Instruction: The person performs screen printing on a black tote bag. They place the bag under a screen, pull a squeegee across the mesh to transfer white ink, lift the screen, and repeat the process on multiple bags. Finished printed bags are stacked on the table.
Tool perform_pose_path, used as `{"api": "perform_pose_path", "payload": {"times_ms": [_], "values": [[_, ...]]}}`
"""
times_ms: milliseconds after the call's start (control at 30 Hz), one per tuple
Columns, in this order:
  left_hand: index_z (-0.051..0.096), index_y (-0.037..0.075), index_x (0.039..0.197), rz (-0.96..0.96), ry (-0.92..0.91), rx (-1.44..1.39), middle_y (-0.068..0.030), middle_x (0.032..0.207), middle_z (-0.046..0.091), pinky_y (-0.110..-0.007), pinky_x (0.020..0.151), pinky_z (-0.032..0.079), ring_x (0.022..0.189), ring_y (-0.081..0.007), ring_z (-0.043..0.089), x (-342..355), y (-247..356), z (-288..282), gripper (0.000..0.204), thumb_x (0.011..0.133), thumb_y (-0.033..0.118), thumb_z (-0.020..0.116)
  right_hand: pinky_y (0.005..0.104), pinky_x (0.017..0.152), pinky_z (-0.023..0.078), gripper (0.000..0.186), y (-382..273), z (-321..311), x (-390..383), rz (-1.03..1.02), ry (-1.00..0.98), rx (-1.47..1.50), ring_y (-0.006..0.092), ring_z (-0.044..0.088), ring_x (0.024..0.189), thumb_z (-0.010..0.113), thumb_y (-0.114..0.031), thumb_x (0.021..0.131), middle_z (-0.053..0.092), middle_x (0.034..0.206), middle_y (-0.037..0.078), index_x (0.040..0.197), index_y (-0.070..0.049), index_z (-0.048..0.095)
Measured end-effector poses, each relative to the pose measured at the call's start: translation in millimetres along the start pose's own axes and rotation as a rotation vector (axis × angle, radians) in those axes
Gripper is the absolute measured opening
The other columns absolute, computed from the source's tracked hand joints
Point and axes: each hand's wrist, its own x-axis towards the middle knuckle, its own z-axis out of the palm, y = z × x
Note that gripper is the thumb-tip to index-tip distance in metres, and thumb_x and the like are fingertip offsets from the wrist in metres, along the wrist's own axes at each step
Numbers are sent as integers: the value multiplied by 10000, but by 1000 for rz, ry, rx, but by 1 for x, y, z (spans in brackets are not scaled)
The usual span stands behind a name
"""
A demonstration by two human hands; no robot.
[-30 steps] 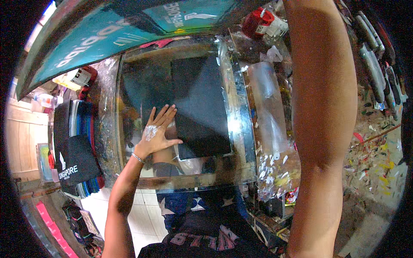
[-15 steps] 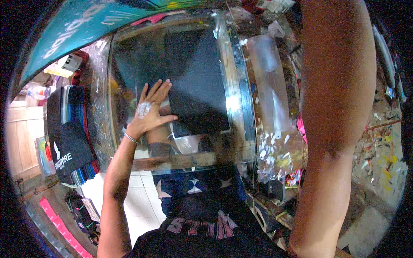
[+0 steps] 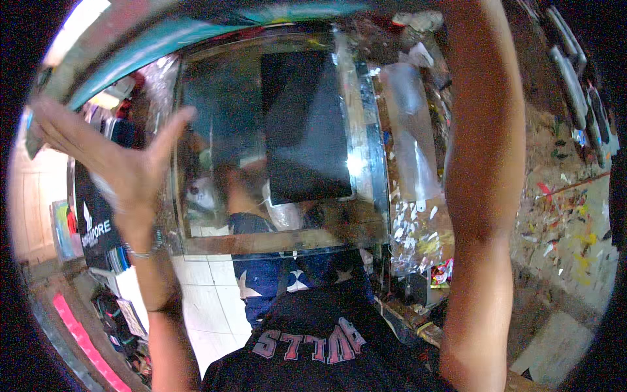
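Observation:
My left hand (image 3: 124,160) is raised over the left side, blurred, with its thumb spread wide from the fingers and nothing in it. Its fingertips are close to the lower left edge of a tilted teal panel (image 3: 144,60); whether they touch it I cannot tell. My right arm (image 3: 486,130) stretches up past the top edge, so that hand is out of sight. Between the arms is a shiny glass-like pane (image 3: 225,124) in a wooden frame (image 3: 261,243). A black rectangular sheet (image 3: 307,130) lies flat on the pane's right half.
Folded dark garments (image 3: 95,215) are stacked at the left. A clear plastic sheet (image 3: 415,130) lies right of the pane on a paint-spattered surface (image 3: 424,242). A pink strip (image 3: 88,346) sits at the lower left. Several dark long tools (image 3: 571,85) are at the far right.
My left hand has lifted off the pane and swung left and up toward the teal panel. That panel has shifted upward in view and shows less of its face. My right arm has moved slightly left.

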Motion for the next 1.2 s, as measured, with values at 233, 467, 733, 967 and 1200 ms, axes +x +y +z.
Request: {"api": "perform_pose_path", "payload": {"times_ms": [233, 467, 733, 967, 1200], "values": [[565, 52, 998, 40, -1109, -130, -146, 968, 565, -467, 846, 470, 953, -370, 578, -85, -6, -33, 553, 560, 168, 882, 470, 708, 512, 308, -36, 96, -167, -78, -155, 80, 341, 616, 849, 683, -304, 773, 581, 880, 145, 921, -53, 581], [576, 3, 1012, 45, -953, -289, -129, 977, 571, -420, 817, 434, 970, -306, 567, -209, -17, 12, 516, 649, 227, 867, 531, 720, 500, 264, 0, 191, -186, 19, -530, 241, 421, 640, 809, 715, -143, 780, 644, 779, 176, 967, -40, 561], [571, -9, 1080, 44, -892, -342, -150, 1035, 585, -470, 822, 438, 995, -351, 566, -195, -10, 6, 563, 650, 218, 854, 493, 686, 483, 154, -33, 158, -223, -34, -520, 231, 375, 610, 795, 622, -15, 761, 634, 825, 136, 895, -57, 558], [562, 14, 1008, 33, -905, -363, -148, 984, 556, -472, 827, 423, 968, -364, 548, -199, -14, 9, 528, 605, 171, 865, 449, 734, 495, 104, 23, 237, -179, -63, -75, -53, 320, 630, 853, 573, -84, 859, 664, 913, 101, 952, -122, 601], [528, 42, 932, -83, -982, -451, -142, 929, 515, -459, 781, 395, 908, -363, 519, -193, -14, 11, 504, 570, 127, 868, 542, 689, 549, 195, 89, 253, -58, 30, -407, -8, 380, 713, 838, 600, -108, 809, 725, 897, 162, 992, -123, 666]]}}
